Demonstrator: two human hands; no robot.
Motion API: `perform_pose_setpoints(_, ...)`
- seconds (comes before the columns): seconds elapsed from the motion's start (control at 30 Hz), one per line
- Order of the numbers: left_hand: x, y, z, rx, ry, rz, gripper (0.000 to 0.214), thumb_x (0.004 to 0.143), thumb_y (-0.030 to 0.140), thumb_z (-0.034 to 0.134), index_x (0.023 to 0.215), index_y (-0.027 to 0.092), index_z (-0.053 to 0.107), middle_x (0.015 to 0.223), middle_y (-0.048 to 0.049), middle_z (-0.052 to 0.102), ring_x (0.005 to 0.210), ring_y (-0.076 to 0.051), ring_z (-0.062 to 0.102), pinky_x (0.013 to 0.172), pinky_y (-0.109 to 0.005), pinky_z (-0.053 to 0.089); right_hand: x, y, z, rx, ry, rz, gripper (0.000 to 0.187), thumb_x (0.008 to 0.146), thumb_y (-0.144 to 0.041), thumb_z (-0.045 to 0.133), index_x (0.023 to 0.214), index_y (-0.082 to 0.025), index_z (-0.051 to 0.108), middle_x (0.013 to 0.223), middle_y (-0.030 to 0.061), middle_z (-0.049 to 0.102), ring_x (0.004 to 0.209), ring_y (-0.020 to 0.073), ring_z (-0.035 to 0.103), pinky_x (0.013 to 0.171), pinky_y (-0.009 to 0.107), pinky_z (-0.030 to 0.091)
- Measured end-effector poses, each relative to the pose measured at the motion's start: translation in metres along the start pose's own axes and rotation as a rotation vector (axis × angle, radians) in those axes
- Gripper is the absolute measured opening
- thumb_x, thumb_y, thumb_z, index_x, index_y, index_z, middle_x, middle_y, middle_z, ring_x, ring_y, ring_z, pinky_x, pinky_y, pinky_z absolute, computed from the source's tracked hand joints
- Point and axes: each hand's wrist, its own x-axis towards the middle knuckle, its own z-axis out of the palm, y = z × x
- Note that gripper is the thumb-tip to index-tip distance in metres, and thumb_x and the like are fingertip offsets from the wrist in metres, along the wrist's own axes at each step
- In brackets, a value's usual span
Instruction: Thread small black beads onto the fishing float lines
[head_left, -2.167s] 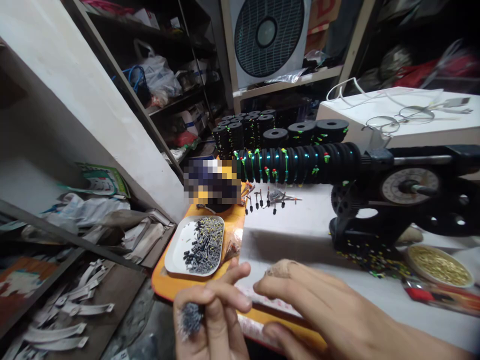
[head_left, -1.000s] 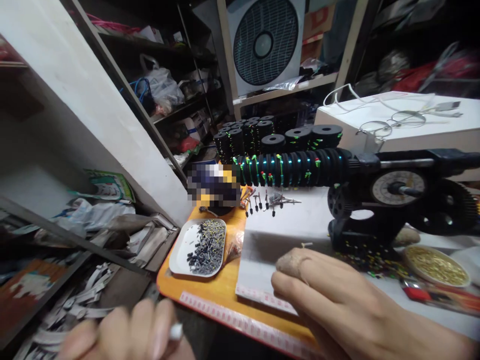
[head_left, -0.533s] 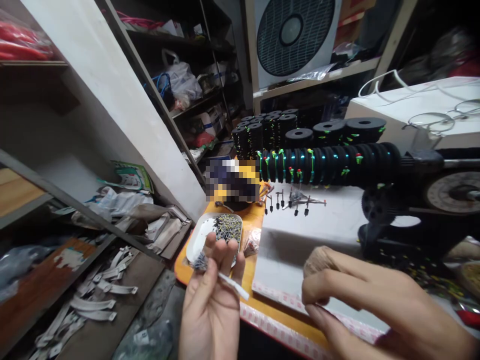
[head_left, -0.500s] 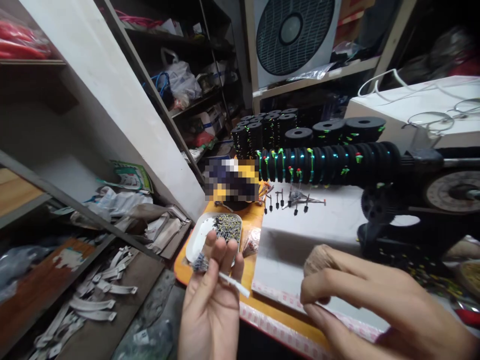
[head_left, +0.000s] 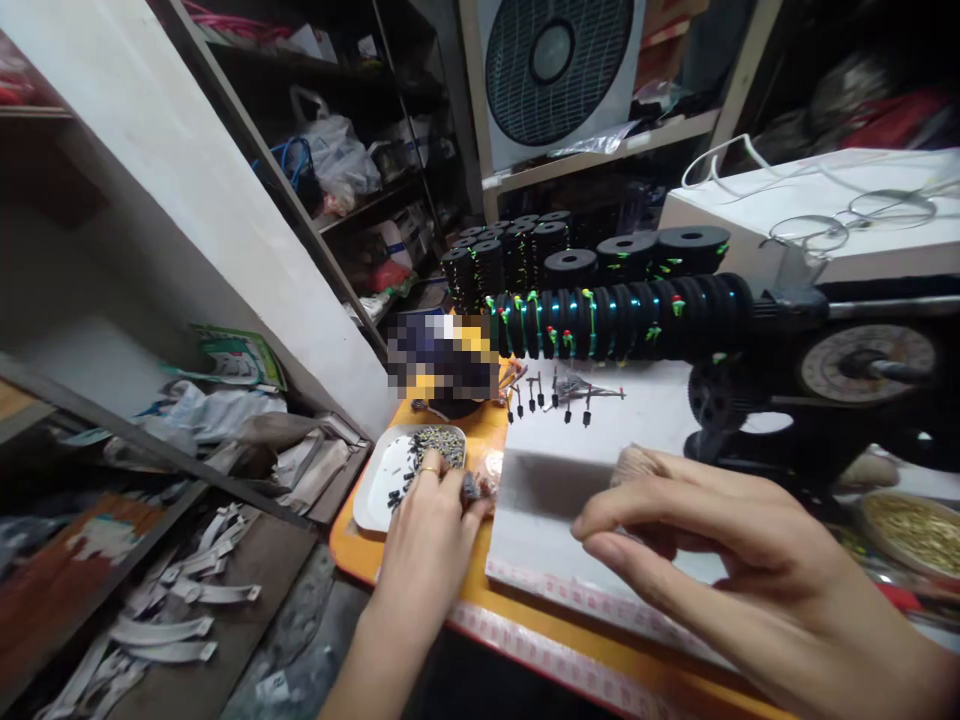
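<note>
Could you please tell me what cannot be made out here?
All in the head view:
Left hand: some fingertips hidden behind the hand itself, so contact with pieces in the tray is unclear.
Grey bundle: partly covered by that hand.
Right hand: its curl hides whether it holds anything.
Dial: markings too small to read.
Gold pieces: cut off by the right edge.
Pixelated patch beyond the tray: hides whatever is there.

Eyeglasses (head_left: 849, 214) lie on a white box (head_left: 814, 185).
</note>
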Motion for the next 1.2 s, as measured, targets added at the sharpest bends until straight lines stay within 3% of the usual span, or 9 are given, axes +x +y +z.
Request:
perform_pose_setpoints(0.13,0.002,0.003,0.005,0.022,-0.024,0.028,0.02,0.079,0.008,0.063,0.064,0.021,0.061,0.089,-0.0077,0.06,0.077,-0.027,0.06,0.077,-0.042,0.047,0.001,0.002,-0.001,0.049,-0.023,0.033,0.013,0.098,-0.013,0.057,0.092,-0.022,0.065,0.074,-0.0028,0.06,0.064,0.0101,0.054,0.058,0.021,0.042)
perform_pose_setpoints(0.3,-0.019,0.016,0.003,-0.199,0.061,-0.055,0.013,0.093,0.034,0.06,0.089,0.022,0.064,0.08,-0.0028,0.069,0.072,-0.02,0.066,0.068,-0.03,0.052,0.002,0.001,0.004,0.022,0.007,0.019,0.015,0.093,-0.01,0.06,0.087,-0.019,0.07,0.069,-0.0017,0.057,0.062,0.0102,0.052,0.052,0.02,0.04)
perform_pose_setpoints(0.43,-0.046,0.04,0.013,-0.695,0.072,-0.347,0.02,0.086,0.043,0.072,0.084,0.023,0.067,0.068,0.0032,0.072,0.063,-0.014,0.066,0.063,-0.021,0.052,0.003,0.0,0.011,0.01,0.018,-0.033,0.017,0.091,-0.008,0.062,0.085,-0.016,0.076,0.066,-0.0002,0.053,0.06,0.011,0.051,0.051,0.02,0.04)
perform_pose_setpoints(0.6,-0.059,0.065,0.029,-0.913,0.185,-0.426,0.027,0.071,0.045,0.086,0.075,0.023,0.069,0.07,0.0052,0.073,0.066,-0.011,0.067,0.065,-0.016,0.052,0.001,0.006,0.016,0.054,0.033,-0.029,0.015,0.091,-0.006,0.063,0.088,-0.012,0.077,0.07,0.0025,0.06,0.062,0.0101,0.053,0.052,0.019,0.041)
perform_pose_setpoints(0.7,-0.059,0.066,0.036,-0.925,0.264,-0.332,0.021,0.076,0.041,0.084,0.074,0.025,0.069,0.071,0.007,0.072,0.067,-0.009,0.066,0.067,-0.014,0.051,0.0,0.009,0.016,0.052,0.06,-0.02,0.014,0.09,-0.006,0.064,0.089,-0.013,0.076,0.069,0.0016,0.062,0.06,0.0086,0.052,0.05,0.018,0.039)
perform_pose_setpoints(0.87,-0.059,0.055,0.046,-0.79,0.404,0.085,0.009,0.085,0.021,0.077,0.082,0.027,0.071,0.078,0.0066,0.07,0.074,-0.01,0.063,0.076,-0.018,0.05,-0.001,0.006,0.019,0.064,0.072,-0.006,0.014,0.09,-0.006,0.064,0.089,-0.014,0.076,0.07,0.001,0.063,0.061,0.0083,0.055,0.05,0.018,0.039)
perform_pose_setpoints(0.97,-0.061,0.054,0.048,-0.702,0.435,0.152,0.008,0.087,0.019,0.074,0.085,0.027,0.073,0.081,0.0046,0.07,0.074,-0.01,0.063,0.076,-0.019,0.049,-0.001,0.005,0.019,0.057,0.077,-0.007,0.014,0.087,-0.004,0.063,0.084,-0.013,0.073,0.069,0.0006,0.06,0.063,0.0087,0.055,0.052,0.018,0.041)
perform_pose_setpoints(1.07,-0.062,0.058,0.045,-0.859,0.402,-0.109,0.008,0.083,0.029,0.08,0.087,0.028,0.072,0.078,0.0035,0.07,0.071,-0.01,0.063,0.068,-0.017,0.05,-0.002,0.006,0.019,0.054,0.073,-0.008,0.013,0.087,-0.004,0.062,0.084,-0.013,0.071,0.071,0.0007,0.059,0.064,0.0091,0.055,0.055,0.019,0.043)
perform_pose_setpoints(1.2,-0.058,0.06,0.037,-1.319,0.185,-0.473,0.028,0.081,0.034,0.082,0.1,0.028,0.064,0.07,0.0058,0.066,0.045,-0.001,0.044,0.045,-0.009,0.034,-0.003,0.009,0.02,0.03,0.048,-0.05,0.016,0.09,-0.004,0.059,0.084,-0.013,0.071,0.07,0.0018,0.057,0.062,0.0108,0.053,0.054,0.021,0.043)
